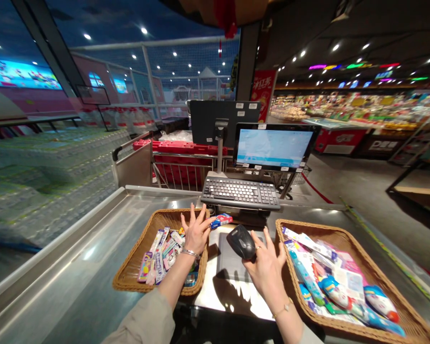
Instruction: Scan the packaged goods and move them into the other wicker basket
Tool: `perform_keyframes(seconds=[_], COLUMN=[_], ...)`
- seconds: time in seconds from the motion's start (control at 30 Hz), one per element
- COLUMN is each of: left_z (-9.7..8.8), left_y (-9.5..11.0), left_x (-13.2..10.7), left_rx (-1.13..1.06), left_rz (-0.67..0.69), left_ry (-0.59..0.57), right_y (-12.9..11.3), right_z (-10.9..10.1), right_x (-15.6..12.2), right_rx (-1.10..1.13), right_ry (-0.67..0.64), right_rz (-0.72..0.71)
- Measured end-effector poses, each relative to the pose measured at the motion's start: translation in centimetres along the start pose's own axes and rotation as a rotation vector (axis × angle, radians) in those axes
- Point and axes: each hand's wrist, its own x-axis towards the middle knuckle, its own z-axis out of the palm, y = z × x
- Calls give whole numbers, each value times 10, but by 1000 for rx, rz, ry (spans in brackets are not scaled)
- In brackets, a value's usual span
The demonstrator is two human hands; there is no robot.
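My right hand [267,263] grips a black handheld barcode scanner [241,241], thumb and forefinger at its near side and the other fingers apart. My left hand [197,233] is above the right side of a wicker basket [129,267] of small packets [161,258]. Its thumb and forefinger close on the left end of a small blue-and-red box [222,220], while its other fingers are spread. The scanner's head is just right of and below the box. Beneath the scanner lies a grey flat plate [224,263] in the bright counter surface.
A second wicker basket [374,239] on the right holds toothbrush-like packs and colourful items [337,291]. Behind the hands are a keyboard [241,191], a lit screen [272,147] and a dark monitor back [208,122]. The metal counter [103,224] has a raised edge. A shopping cart [179,169] stands beyond.
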Motion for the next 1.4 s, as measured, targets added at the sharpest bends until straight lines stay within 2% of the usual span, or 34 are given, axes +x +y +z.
perform_keyframes(seconds=[0.87,1.17,1.4], left_z=[9,7,7], left_y=[1,14,31], left_x=[3,11,18], left_rx=[1,-22,-58], left_rz=[5,19,45], left_ry=[6,-4,-8], right_y=[1,17,28], right_z=[-4,-1,-6], right_x=[-3,-5,-10], right_rx=[-3,-142,-227], right_ry=[-11,41,70], right_rz=[-8,-10,50])
